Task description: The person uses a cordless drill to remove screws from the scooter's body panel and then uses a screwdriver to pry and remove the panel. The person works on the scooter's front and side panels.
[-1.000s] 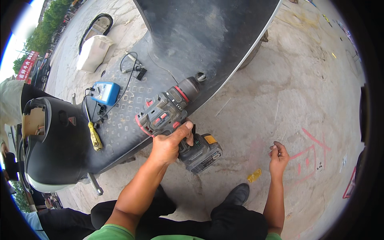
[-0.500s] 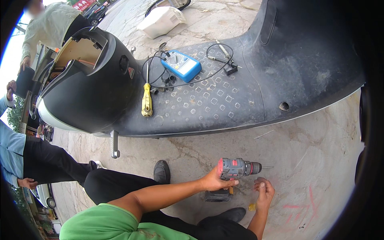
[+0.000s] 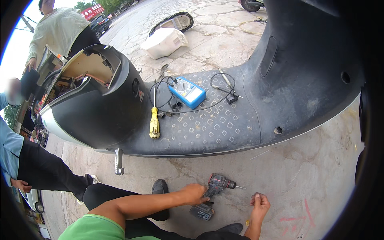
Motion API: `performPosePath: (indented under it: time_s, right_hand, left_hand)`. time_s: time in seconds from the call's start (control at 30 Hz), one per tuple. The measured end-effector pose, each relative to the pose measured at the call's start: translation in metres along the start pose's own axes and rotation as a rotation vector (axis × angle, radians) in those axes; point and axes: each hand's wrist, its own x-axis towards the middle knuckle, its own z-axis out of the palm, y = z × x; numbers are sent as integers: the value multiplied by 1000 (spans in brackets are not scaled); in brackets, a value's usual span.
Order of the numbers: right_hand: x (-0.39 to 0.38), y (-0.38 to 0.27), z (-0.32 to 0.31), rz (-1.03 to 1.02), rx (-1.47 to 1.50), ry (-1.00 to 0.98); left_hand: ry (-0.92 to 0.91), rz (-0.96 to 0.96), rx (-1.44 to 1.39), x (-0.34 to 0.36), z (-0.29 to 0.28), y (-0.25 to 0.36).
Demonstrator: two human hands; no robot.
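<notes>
Left hand (image 3: 195,194) at handle of drill (image 3: 218,185), grip unclear. Drill over concrete (image 3: 296,168), open strip between it and scooter (image 3: 188,134) edge. Right hand (image 3: 261,203) beyond bit (image 3: 241,187), fingers curled, contents unclear.

1. Red banner (image 3: 92,12), background: white characters.
2. Sticker (image 3: 141,95) on the scooter's black body (image 3: 100,120): red and white, print too small.
3. Drill battery (image 3: 201,213): light lettering, blurred.
4. Blue multimeter (image 3: 188,93): dial markings, too small.
5. Ground (image 3: 280,172): red strokes (image 3: 309,214).

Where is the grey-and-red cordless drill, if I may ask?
In the head view, the drill is low centre, between the left hand and right hand.
</notes>
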Motion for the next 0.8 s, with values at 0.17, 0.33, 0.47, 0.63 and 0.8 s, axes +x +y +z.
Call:
performPosePath:
  time_s: [0.17, 0.33, 0.47, 0.63, 0.8]
  right_hand:
    - [14, -43, 23, -132, -32, -137]
    - [19, -82, 52, -215, -104, -317]
    - [17, -119, 65, -290, -143, -384]
    - [13, -143, 81, -330, -149, -468]
    - [12, -173, 84, -383, -209, -514]
  left_hand:
    - [891, 104, 304, -72, -139, 6]
    - [872, -294, 369, -85, -199, -23]
    - [941, -324, 355, -80, -203, -49]
    - [950, -334, 248, -119, -181, -51]
    - [977, -348, 91, -207, -156, 0]
